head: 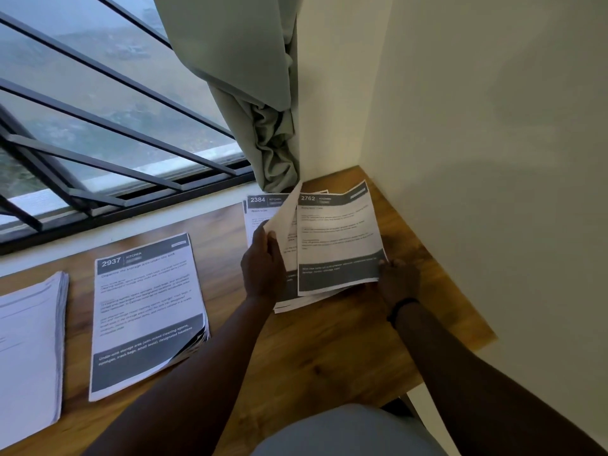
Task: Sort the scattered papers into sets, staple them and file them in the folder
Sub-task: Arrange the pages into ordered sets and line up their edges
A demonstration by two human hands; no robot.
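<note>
A loose pile of printed sheets [339, 238] lies in the far right corner of the wooden desk [306, 353]; the top sheet reads 2762. My left hand [263, 264] pinches a sheet [284, 218] lifted and curled up from that pile, showing its blank back. Behind it a sheet marked 2384 [260, 209] shows. My right hand [396, 281] grips the pile's lower right corner. A neat stack headed 2937 [144, 311] lies left of centre. Another stack [29, 350] sits at the far left edge.
A grey curtain [260, 93] hangs down onto the desk corner just behind the pile. The cream wall [477, 159] bounds the desk on the right, the barred window [98, 126] at the back. A black band is on my right wrist.
</note>
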